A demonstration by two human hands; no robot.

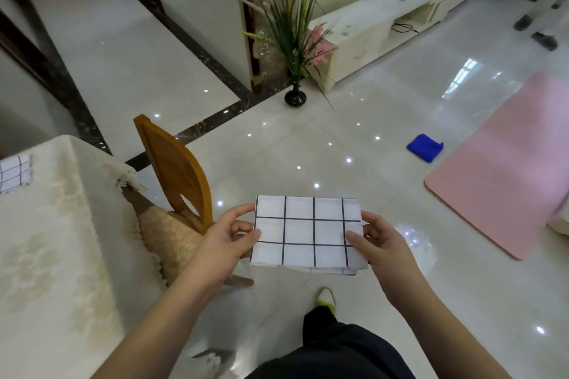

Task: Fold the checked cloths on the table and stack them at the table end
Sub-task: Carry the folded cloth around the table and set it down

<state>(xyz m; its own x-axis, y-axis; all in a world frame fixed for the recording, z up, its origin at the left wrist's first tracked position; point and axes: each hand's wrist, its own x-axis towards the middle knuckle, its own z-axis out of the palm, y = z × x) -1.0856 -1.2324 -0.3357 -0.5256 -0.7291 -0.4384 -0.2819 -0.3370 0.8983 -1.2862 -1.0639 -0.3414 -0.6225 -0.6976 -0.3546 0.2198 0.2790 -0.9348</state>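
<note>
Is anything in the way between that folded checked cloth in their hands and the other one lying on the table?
The wooden chair stands between the held folded cloth and the table; its back rises beside the table edge. The other cloth lies unobstructed.

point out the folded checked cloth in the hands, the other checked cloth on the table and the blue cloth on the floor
White folded checked cloth with black grid lines [308, 232], head view, middle of its top face.
Second checked cloth on the table [14, 174], head view, its centre.
Blue cloth on the floor [425, 147], head view, its centre.
</note>
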